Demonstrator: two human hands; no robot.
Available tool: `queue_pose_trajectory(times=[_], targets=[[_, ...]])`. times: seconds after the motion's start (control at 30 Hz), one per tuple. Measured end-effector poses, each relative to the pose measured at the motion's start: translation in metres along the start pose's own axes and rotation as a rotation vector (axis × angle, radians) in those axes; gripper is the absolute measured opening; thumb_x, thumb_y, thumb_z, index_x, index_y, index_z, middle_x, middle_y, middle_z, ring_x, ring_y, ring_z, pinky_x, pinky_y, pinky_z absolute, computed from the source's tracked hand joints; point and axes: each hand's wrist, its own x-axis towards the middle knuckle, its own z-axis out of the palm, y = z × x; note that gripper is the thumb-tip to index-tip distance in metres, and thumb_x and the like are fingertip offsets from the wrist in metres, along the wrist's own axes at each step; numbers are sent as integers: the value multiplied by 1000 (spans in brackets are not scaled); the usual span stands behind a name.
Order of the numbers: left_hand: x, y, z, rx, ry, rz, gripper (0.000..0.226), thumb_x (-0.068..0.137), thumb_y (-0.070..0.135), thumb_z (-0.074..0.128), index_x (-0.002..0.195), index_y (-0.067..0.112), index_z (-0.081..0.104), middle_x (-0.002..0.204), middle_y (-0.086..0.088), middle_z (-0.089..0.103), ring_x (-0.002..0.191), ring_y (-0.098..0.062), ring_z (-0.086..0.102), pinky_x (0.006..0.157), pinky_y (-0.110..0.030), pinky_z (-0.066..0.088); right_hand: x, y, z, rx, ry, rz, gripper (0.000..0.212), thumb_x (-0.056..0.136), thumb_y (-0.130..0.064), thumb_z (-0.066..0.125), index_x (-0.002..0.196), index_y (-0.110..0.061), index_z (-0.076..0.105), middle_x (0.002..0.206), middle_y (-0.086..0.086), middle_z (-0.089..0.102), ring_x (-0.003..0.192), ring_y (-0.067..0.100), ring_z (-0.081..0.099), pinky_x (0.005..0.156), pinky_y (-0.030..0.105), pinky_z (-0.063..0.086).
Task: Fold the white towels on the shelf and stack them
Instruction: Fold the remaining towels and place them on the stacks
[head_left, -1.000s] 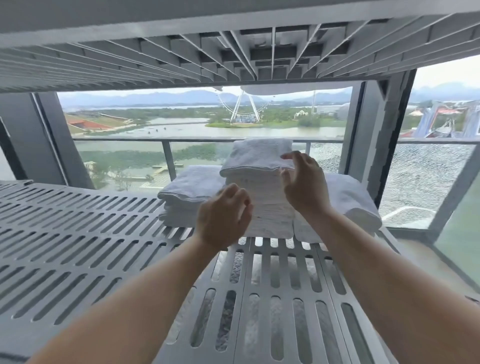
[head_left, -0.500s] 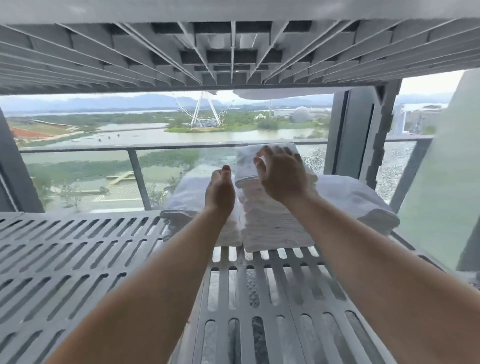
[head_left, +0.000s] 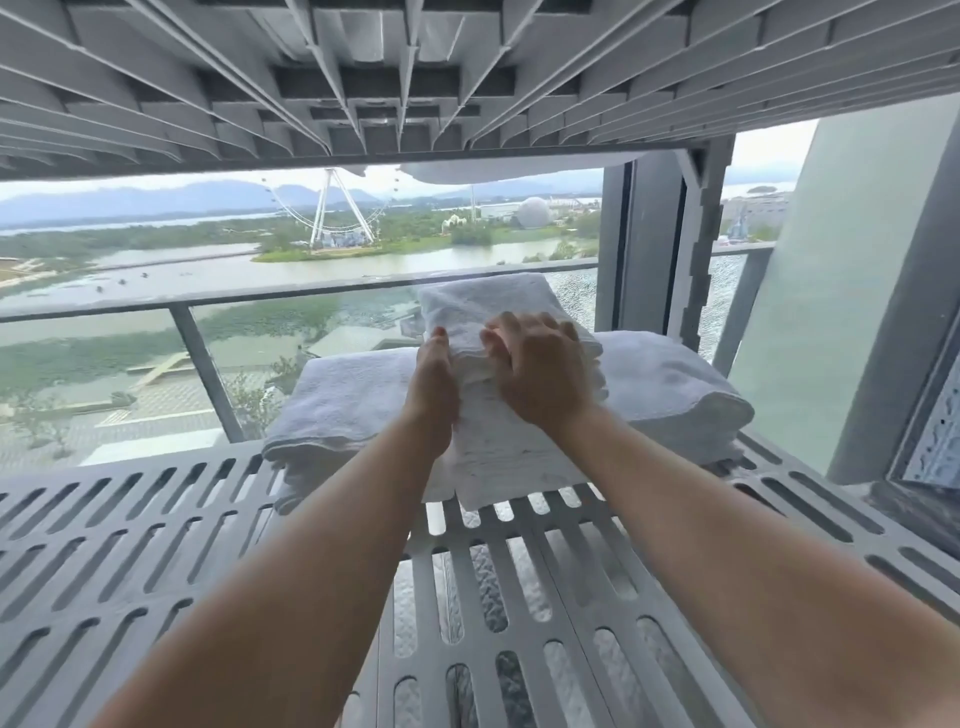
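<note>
A tall stack of folded white towels (head_left: 519, 457) stands at the back of the grey slotted shelf (head_left: 156, 545), in the middle. My left hand (head_left: 434, 384) lies flat against the stack's left side, fingers together and pointing away from me. My right hand (head_left: 540, 369) rests palm-down on the stack's upper front, fingers slightly spread, gripping nothing. A lower pile of folded white towels (head_left: 343, 395) sits to the left of the stack, and another low pile (head_left: 670, 384) to the right, both touching it.
The ribbed underside of the upper shelf (head_left: 389, 78) hangs close overhead. The shelf's grey corner post (head_left: 701, 249) stands at the back right. A glass balcony railing (head_left: 208, 364) runs behind the shelf, and a pale wall (head_left: 857, 286) rises at the right.
Both hands have moved forward onto the tall stack: the left from in front of it to its left side, the right from its top edge down to its upper front. The view has shifted closer.
</note>
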Motion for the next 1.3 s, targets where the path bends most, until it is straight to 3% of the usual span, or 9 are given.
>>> queue_pose_trajectory(times=[0.1,0.17,0.3,0.47,0.57,0.67,0.77,0.97,1.3], targets=[[-1,-2,4,-22,-4,-9,58,104,55,32,137,14,57,128,-19,66,117,-35,64,104,-50,50,-36,3,22,-37,169,-22,45,101,-45,34,131,-19,54,125,4,61,117,30,53,103,50,34],[-2,-3,8,-23,-6,-16,55,106,51,32,141,13,53,131,-18,64,120,-35,62,109,-52,45,-46,5,37,-32,200,-19,50,101,-47,35,139,-18,49,136,6,55,128,31,47,112,53,26],[-5,-3,7,-28,8,-24,54,106,49,35,140,12,54,128,-18,66,116,-34,65,105,-49,49,-45,10,48,-23,282,-55,50,101,-46,39,137,-15,53,133,7,58,128,33,49,115,54,24],[-18,12,9,191,113,-25,52,102,53,39,128,13,61,114,-13,68,99,-33,65,82,-42,53,-50,14,33,40,263,-109,47,103,-43,33,132,-15,56,133,5,59,128,30,50,116,51,25],[-28,27,24,483,261,206,40,102,37,43,132,13,53,130,-17,59,121,-38,57,103,-52,47,-59,37,13,44,304,-227,41,101,-38,38,125,-13,60,130,5,59,125,31,51,112,48,31],[-49,28,56,950,314,554,55,98,36,47,151,23,36,160,-7,34,147,-28,31,120,-52,26,-74,73,-3,-26,319,-281,36,97,-34,46,124,-13,59,131,6,55,128,31,46,112,49,29],[-61,18,90,1280,235,803,48,97,34,50,145,25,47,159,-4,38,151,-25,25,125,-53,8,-90,105,-8,-161,243,-210,36,97,-33,44,124,-14,58,129,7,56,125,32,48,111,51,30],[-61,-13,131,1572,146,766,37,96,35,48,128,18,57,129,-6,63,120,-30,55,113,-46,33,-102,134,-4,-175,84,54,28,96,-38,41,108,-18,57,97,5,62,87,30,57,78,41,38],[-58,-19,114,1522,62,843,39,92,28,56,130,22,60,135,-1,62,124,-28,54,106,-42,35,-96,133,10,-83,84,100,24,98,-39,40,97,-18,53,97,3,57,93,28,53,83,42,31]])
